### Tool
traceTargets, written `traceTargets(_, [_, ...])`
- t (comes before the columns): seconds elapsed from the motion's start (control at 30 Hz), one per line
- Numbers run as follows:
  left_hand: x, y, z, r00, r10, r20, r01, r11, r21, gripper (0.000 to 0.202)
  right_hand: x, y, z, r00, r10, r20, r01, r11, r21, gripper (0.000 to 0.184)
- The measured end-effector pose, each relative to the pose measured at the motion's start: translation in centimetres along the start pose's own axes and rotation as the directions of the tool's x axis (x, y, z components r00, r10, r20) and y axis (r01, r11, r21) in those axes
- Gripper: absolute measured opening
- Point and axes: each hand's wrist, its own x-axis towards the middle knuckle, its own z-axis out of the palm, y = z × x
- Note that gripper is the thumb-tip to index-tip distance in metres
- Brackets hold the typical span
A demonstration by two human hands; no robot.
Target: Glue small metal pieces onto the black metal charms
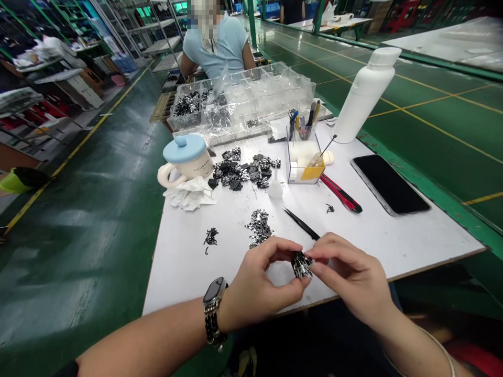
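Between thumb and fingers, my left hand grips a small black part with shiny metal pieces at the table's front edge. My right hand pinches at the right side of the same part; its fingertips hide whatever fine piece they may hold. Just beyond my hands lies a heap of small silvery metal pieces. Black tweezers rest on the table, their handle end close behind my right hand. Farther back sits a pile of black plastic parts. A little cluster of thin black pieces lies to the left.
A lidded mug and crumpled tissue stand at left. Behind are a clear tool box, a small dropper bottle and plastic bins. A red cutter, phone and white bottle occupy the right.
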Motion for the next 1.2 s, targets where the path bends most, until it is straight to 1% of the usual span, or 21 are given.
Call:
traceTargets(0.13, [0.2,0.1,-0.1,0.999,0.045,-0.001,-0.045,0.998,0.043,0.036,-0.2,0.5,-0.1,0.998,0.063,-0.022,-0.061,0.995,0.073,0.016])
traceTargets(0.23, [0.3,0.3,-0.1,0.998,0.068,0.000,-0.068,0.997,0.046,0.035,-0.4,0.5,-0.2,0.993,0.115,-0.028,-0.109,0.980,0.164,0.014])
traceTargets(0.3, [0.3,0.3,0.0,0.998,0.062,0.002,-0.062,0.997,0.043,0.035,-0.5,0.5,-0.1,0.989,0.143,-0.030,-0.134,0.969,0.207,0.013])
traceTargets(0.4, [0.1,0.2,0.2,0.999,0.045,-0.003,-0.045,0.999,0.017,0.037,-0.6,0.6,0.1,0.985,0.166,-0.040,-0.152,0.961,0.229,0.012])
traceTargets(0.53, [-0.1,0.1,0.4,1.000,-0.008,-0.026,0.006,0.997,-0.083,0.038,-0.8,0.7,0.3,0.984,0.166,-0.058,-0.148,0.959,0.243,0.013])
traceTargets(0.63, [-0.1,0.0,0.5,1.000,-0.011,-0.026,0.009,0.995,-0.097,0.037,-0.9,0.7,0.4,0.986,0.156,-0.065,-0.138,0.963,0.230,0.014])
traceTargets(0.7, [-0.1,0.0,0.5,1.000,-0.013,-0.025,0.010,0.996,-0.094,0.036,-1.0,0.6,0.3,0.989,0.133,-0.068,-0.120,0.978,0.171,0.016])
traceTargets(0.83, [-0.1,0.0,0.5,0.999,-0.009,-0.033,0.006,0.996,-0.087,0.035,-1.2,0.1,0.3,0.995,0.061,-0.084,-0.064,0.997,-0.035,0.018])
traceTargets(1.03, [-0.1,0.0,0.6,0.999,-0.014,-0.036,0.011,0.996,-0.093,0.034,-1.3,-0.7,0.4,0.991,-0.017,-0.132,-0.017,0.968,-0.249,0.010])
traceTargets(1.1, [-0.1,0.0,0.6,0.999,-0.016,-0.039,0.013,0.996,-0.087,0.034,-1.4,-0.9,0.5,0.988,-0.041,-0.148,-0.004,0.956,-0.293,0.009])
traceTargets(1.2, [-0.1,0.1,0.6,0.999,-0.021,-0.045,0.018,0.997,-0.071,0.034,-1.5,-1.1,0.6,0.981,-0.120,-0.155,0.061,0.938,-0.340,0.012])
